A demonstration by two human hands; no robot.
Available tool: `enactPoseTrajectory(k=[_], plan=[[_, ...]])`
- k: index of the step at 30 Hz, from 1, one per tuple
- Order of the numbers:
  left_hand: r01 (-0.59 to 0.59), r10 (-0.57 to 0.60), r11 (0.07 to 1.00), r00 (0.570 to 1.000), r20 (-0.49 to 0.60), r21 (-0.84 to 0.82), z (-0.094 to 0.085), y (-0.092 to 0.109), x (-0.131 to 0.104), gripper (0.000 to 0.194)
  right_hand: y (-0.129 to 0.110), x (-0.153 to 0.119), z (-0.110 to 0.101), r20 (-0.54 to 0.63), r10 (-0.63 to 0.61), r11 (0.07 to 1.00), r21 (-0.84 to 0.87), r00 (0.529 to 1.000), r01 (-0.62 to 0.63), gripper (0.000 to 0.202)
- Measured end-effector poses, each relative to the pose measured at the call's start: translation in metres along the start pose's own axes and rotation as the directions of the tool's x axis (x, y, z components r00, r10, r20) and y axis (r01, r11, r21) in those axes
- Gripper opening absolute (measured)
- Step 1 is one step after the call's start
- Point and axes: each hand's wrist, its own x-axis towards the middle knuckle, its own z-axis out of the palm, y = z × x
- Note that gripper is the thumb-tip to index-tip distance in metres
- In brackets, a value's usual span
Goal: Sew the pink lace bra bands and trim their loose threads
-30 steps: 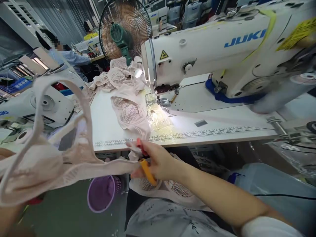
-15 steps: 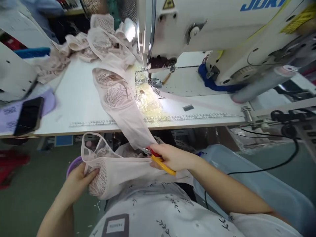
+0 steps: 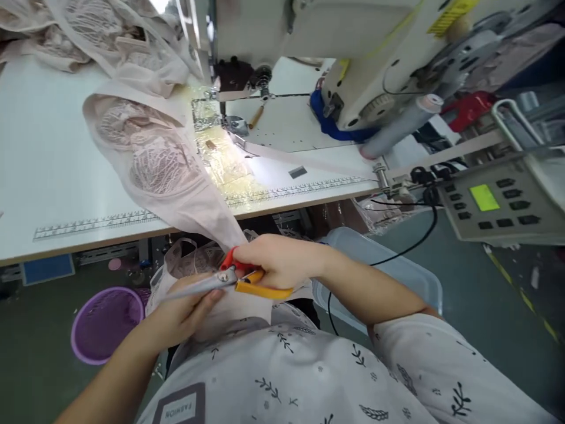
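Note:
My right hand [image 3: 285,262] is closed around scissors [image 3: 226,276] with red and orange handles. Their blades point left and lie over my left hand [image 3: 188,312]. That hand grips a pale pink lace bra [image 3: 245,306] in front of my shirt, its thumb pressed on the fabric. A second pale pink bra [image 3: 161,168] lies on the table, its band running down over the edge to my right hand. Whether the two bras are joined is hidden behind the hands.
The sewing machine [image 3: 251,35] stands over the white table [image 3: 57,159], with a printed ruler along the front edge. More bras [image 3: 97,29] lie at back left. Below are a purple basket [image 3: 77,333] and a translucent tub [image 3: 424,277]. A control panel [image 3: 507,200] juts out at right.
My left hand has slid right along the bra, from its cup towards the scissors. The scissors now point left with their blades in sight. My view has turned to the right.

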Motion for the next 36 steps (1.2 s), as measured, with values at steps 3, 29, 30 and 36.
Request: enactPoseTrajectory(k=[3, 29, 30, 36], plan=[[0.054, -0.054, 0.999, 0.998, -0.029, 0.0, -0.005, -0.01, -0.006, 0.018, 0.013, -0.007, -0.006, -0.124, 0.012, 1.0, -0.008, 0.992, -0.013, 0.024], [0.338, -0.499, 0.623, 0.866, -0.026, -0.705, 0.017, 0.012, 0.027, 0.025, 0.01, -0.008, -0.015, -0.116, -0.004, 0.999, 0.04, 0.993, 0.009, 0.013], [0.347, -0.509, 0.612, 0.86, -0.019, -0.711, 0.017, 0.012, 0.027, 0.025, 0.012, -0.008, -0.014, -0.127, -0.005, 0.999, 0.036, 0.992, 0.009, 0.013], [0.296, -0.543, 0.586, 0.835, -0.094, -0.754, 0.019, 0.013, 0.028, 0.023, 0.02, -0.005, -0.01, -0.193, -0.004, 1.0, 0.008, 0.981, 0.006, 0.028]])
